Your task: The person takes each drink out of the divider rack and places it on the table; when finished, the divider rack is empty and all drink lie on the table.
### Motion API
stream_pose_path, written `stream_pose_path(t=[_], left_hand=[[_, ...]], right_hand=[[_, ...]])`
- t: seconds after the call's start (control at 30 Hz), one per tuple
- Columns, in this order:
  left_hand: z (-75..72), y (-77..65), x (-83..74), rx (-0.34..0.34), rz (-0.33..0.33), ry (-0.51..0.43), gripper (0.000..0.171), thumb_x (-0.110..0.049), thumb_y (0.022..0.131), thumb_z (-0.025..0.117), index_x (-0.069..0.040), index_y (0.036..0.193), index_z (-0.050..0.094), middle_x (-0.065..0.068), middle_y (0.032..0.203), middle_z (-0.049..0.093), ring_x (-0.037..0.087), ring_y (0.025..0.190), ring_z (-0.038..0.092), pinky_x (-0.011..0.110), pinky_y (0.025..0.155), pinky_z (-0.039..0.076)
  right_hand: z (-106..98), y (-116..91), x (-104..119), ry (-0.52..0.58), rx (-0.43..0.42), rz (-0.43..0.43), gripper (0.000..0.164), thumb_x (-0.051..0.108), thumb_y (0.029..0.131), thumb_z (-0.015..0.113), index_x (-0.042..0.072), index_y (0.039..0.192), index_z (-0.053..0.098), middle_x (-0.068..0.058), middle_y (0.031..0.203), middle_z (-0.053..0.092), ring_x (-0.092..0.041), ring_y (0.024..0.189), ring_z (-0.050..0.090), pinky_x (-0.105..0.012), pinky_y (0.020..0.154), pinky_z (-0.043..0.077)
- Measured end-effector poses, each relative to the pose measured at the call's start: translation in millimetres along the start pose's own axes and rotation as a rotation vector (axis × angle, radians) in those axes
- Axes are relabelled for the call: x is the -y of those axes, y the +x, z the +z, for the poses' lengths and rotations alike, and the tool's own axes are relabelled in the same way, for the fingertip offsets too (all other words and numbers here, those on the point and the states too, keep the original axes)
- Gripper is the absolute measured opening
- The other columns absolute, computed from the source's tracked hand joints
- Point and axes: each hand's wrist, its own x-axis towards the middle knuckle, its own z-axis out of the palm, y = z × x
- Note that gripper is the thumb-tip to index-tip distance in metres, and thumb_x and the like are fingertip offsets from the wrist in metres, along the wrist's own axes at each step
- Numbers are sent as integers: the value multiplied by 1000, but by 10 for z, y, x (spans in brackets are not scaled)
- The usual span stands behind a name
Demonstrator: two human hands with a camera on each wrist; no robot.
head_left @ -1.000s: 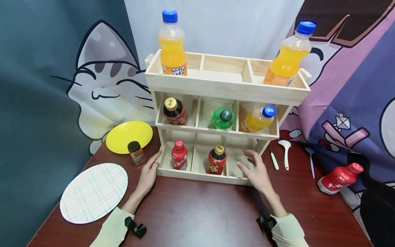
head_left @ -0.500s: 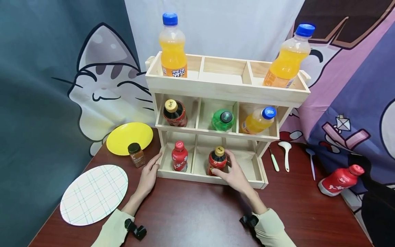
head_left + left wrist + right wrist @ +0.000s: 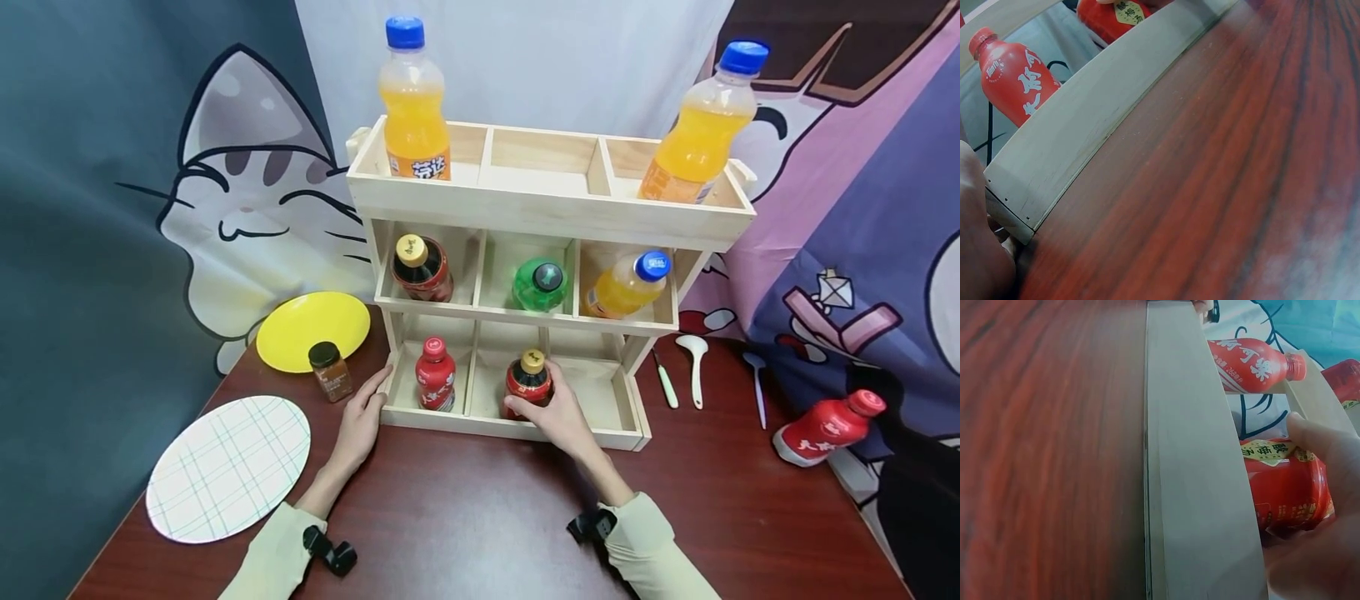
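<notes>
White with thin green checks, a plate [image 3: 228, 469] lies on the red-brown table [image 3: 457, 500] at half past eight, taking the gripped bottle as the centre of the dial in the head view. A yellow plate [image 3: 300, 329] sits toward half past nine, and a brown jar [image 3: 333, 377] with a dark lid stands at nine, just in front of it. Close to nine, too, the left hand [image 3: 362, 421] touches the left end of the wooden rack [image 3: 551, 210], its fingers nearly straight. Left orange soda [image 3: 415, 117] stands at eleven on the top tier, upper gold-capped bottle [image 3: 427, 279] at half past ten on the middle one, red-capped bottle [image 3: 435, 377] at nine in the bottom tier's left compartment. The lower gold-capped bottle [image 3: 529, 383] is in the bottom tier's middle compartment; from half past four the right hand [image 3: 561, 419] grips it, thumb in front, fingers round its right side, spread only as wide as the bottle. Green bottle [image 3: 536, 290] is at twelve, middle-tier orange soda [image 3: 621, 290] at half past one. Toward three lie a green-handled tool [image 3: 666, 386] and a white ladle [image 3: 697, 375]; above them, at one, stands right orange soda [image 3: 697, 137]. Farther out at three are a purple spoon [image 3: 759, 392] and another red bottle [image 3: 825, 427].
</notes>
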Motion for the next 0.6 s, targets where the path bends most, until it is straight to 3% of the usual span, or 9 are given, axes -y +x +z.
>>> stream_pose_path(t=[0.2, 0.6], left_hand=[[-2, 1, -13, -5, -10, -11, 39, -16, 92, 41, -32, 128, 48, -15, 133, 45, 3, 127, 34, 35, 103, 28], [-7, -17, -15, -4, -13, -25, 39, -17, 92, 41, -33, 128, 48, -15, 133, 44, 3, 127, 33, 34, 103, 27]], right_hand=[[-48, -18, 33, -28, -41, -6, 74, 48, 60, 77, 24, 122, 44, -3, 110, 58, -19, 101, 56, -39, 85, 46], [-263, -108, 174, 57, -118, -13, 69, 40, 63, 78, 22, 121, 44, -1, 107, 59, -14, 99, 56, -32, 83, 46]])
